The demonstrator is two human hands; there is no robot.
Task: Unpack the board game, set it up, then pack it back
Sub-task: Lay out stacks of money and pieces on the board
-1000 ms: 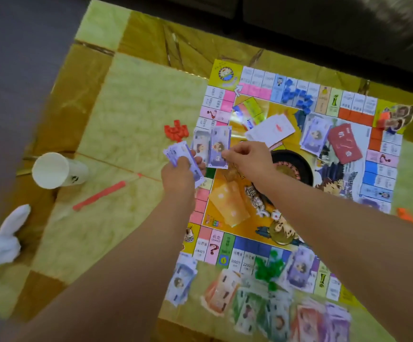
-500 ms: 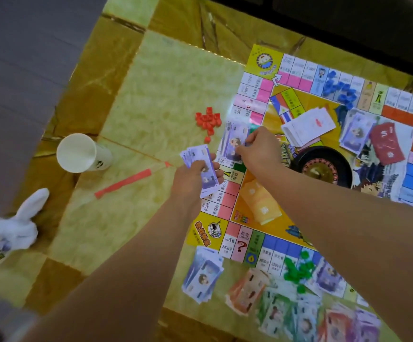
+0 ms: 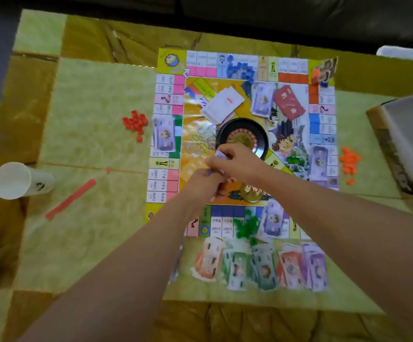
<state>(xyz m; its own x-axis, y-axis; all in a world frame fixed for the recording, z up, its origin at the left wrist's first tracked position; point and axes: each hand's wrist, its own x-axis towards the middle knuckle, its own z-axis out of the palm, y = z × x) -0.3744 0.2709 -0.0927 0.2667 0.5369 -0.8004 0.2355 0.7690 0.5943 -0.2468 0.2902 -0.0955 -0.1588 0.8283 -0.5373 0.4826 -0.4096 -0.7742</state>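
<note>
1. Starting at the left, a white paper cup (image 3: 15, 180) sits on the table (image 3: 89, 119). A red strip (image 3: 71, 198) lies near it, and a little heap of red pieces (image 3: 135, 123) sits just beside the game board (image 3: 166, 62).
2. One left pile (image 3: 164, 134) of purple money lies on the left edge of the board.
3. Both hands meet over the middle of the board. The left hand (image 3: 203, 183) is curled round a bundle of purple notes (image 3: 219, 155). The right hand (image 3: 237, 161) pinches the top of the same bundle.
4. I think this is the set-up step: sharing out purple money, one pile for each side. A far pile (image 3: 262, 99), a near pile (image 3: 273, 222) and a right pile (image 3: 320, 160) lie on the board too.
5. Next, the right hand likely has to slide a few notes off the bundle and lay them down flat. It must not bump the black spinning wheel (image 3: 242, 137) just past the hands.
6. Orange pieces (image 3: 349, 161) sit right of the board, and a box (image 3: 410, 144) stands at the right edge.
7. For writing, question marks show on pink squares at the left and near sides. The small numbers on the squares, the dark mark on the cup and the sign on the red cards (image 3: 289, 102) are too blurry to read.
</note>
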